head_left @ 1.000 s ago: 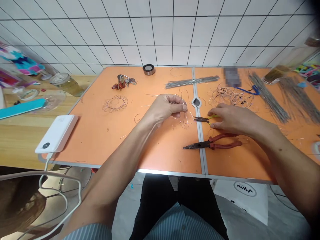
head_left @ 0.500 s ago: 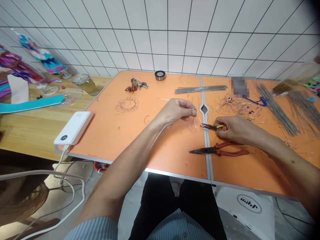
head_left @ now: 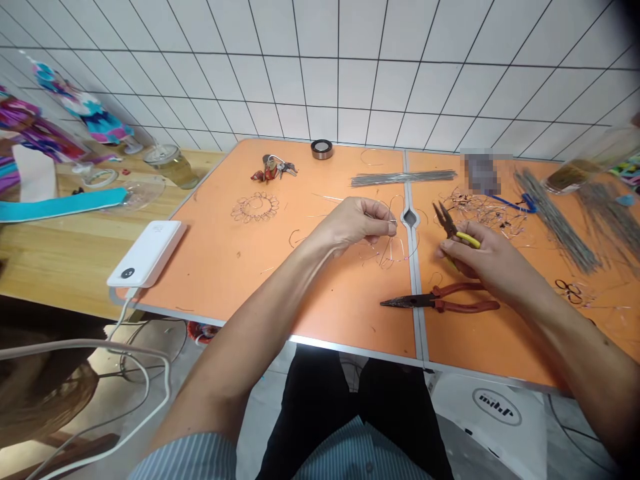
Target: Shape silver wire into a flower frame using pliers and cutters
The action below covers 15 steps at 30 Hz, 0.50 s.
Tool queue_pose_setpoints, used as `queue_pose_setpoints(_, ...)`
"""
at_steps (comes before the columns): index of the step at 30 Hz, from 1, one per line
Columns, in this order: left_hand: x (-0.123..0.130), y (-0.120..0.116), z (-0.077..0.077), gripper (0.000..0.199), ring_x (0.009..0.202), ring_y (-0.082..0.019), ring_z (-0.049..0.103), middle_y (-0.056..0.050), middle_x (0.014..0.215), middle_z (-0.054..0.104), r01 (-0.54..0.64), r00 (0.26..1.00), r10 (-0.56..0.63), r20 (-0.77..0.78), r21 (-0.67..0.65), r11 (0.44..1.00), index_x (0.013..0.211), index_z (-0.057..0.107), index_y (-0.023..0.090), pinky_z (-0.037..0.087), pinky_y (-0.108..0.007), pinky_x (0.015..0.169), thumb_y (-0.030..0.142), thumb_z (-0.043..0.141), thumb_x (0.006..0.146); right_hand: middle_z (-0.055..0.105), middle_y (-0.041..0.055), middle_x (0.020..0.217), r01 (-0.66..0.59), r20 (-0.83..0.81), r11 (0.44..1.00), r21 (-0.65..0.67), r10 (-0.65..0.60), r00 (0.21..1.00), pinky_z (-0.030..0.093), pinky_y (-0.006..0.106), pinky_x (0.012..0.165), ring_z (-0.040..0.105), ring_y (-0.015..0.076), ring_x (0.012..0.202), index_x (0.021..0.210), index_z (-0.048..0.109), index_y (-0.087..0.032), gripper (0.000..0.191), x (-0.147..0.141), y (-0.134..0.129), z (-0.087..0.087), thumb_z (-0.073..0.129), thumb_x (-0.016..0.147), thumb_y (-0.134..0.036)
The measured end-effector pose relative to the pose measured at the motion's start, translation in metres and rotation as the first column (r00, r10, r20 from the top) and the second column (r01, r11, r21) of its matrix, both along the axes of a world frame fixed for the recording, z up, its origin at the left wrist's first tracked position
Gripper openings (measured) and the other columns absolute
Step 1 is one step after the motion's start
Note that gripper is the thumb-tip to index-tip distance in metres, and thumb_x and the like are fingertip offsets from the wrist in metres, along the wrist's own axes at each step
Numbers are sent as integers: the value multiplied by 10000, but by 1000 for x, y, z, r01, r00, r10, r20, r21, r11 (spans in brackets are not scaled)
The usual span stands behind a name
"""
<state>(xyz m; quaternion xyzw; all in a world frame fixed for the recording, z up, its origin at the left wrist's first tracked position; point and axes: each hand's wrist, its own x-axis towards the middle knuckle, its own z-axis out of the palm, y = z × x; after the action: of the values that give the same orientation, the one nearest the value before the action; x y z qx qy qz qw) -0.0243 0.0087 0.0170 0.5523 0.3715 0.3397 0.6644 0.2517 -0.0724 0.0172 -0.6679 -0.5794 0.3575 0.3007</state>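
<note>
Thin bent wire (head_left: pixel 399 248) with long loops is pinched between the thumb and fingers of my left hand (head_left: pixel 361 221), just over the orange table. My right hand (head_left: pixel 470 252) is wrapped around yellow-handled pliers (head_left: pixel 447 223), whose jaws point up and to the left, apart from the wire. Below both hands, larger red-handled long-nose pliers (head_left: pixel 435 300) lie across the metal seam of the table. A round looped wire piece (head_left: pixel 255 207) rests on the table to the left. My fingers hide part of the held wire.
A bundle of straight wires (head_left: pixel 403 178) and a roll of tape (head_left: pixel 321 149) lie toward the wall. Tangled wire (head_left: pixel 480 210) and more straight wires (head_left: pixel 557 220) are at the right. Keys (head_left: pixel 274 168) and a white power bank (head_left: pixel 147 253) are on the left.
My right hand has drawn the yellow-handled pliers away from the wire, to the right, and turned their jaws upward. My left hand stays nearly in place with the wire.
</note>
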Motion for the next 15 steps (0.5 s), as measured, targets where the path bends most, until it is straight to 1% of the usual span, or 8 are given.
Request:
queue_pose_setpoints(2,-1,1,-2,129,590,-64,579,4,730,710,2,1000,-2,-2,5,1000,747,776,146,461,-243,606,104,896,768,739,4,915,-1,-89,1000,-25,-1,996,321,314,568,427,138,608,1094,592,-276,411,-4,-6,5,814,947,-589)
queue_pose_setpoints(3,-1,1,-3,127,596,-66,583,3,730,704,3,1000,-3,-7,9,1000,744,777,146,462,-244,607,109,897,768,764,23,978,-9,-80,1000,-16,8,997,340,319,572,429,140,614,1151,590,-278,418,-6,-9,8,786,977,-605)
queue_pose_setpoints(4,-1,2,-4,125,601,-67,584,0,733,702,6,1000,-6,-15,16,1000,740,780,146,463,-245,610,117,898,768,778,49,1032,-26,-34,1000,5,26,999,371,329,584,441,147,624,1180,598,-274,389,-9,-11,11,736,1021,-601)
queue_pose_setpoints(6,-2,3,-6,121,608,-71,584,-8,740,705,12,999,-11,-33,34,999,733,785,148,464,-251,614,136,900,769,786,103,1100,-81,97,996,23,78,992,453,362,645,524,178,678,1141,640,-254,311,-14,-14,17,608,1108,-561)
queue_pose_setpoints(9,-2,3,-6,118,617,-80,588,-18,748,713,5,999,-2,-50,62,998,727,787,151,469,-262,620,148,897,770,814,148,1153,-155,235,987,44,141,962,533,418,772,700,277,874,1053,712,-246,408,-19,-19,23,486,1165,-567)
queue_pose_setpoints(11,-2,2,-4,120,621,-84,591,-22,749,715,-6,998,11,-59,72,997,720,783,152,469,-265,623,144,890,772,838,147,1165,-178,317,981,74,146,937,538,446,829,758,347,1015,1055,735,-263,431,-21,-23,26,481,1165,-594)
queue_pose_setpoints(12,-2,1,-3,120,620,-84,588,-21,747,714,-10,998,15,-68,71,997,720,782,153,466,-265,622,143,888,774,842,144,1141,-188,369,978,86,144,918,529,453,835,766,364,1036,1041,735,-268,433,-22,-25,27,487,1156,-604)
queue_pose_setpoints(15,-2,-1,1,128,625,-84,583,-16,749,712,-17,995,23,-94,66,998,726,780,159,455,-261,620,159,901,767,798,115,957,-233,524,969,82,157,837,468,440,769,720,332,890,933,683,-271,483,-26,-29,30,451,1135,-644)
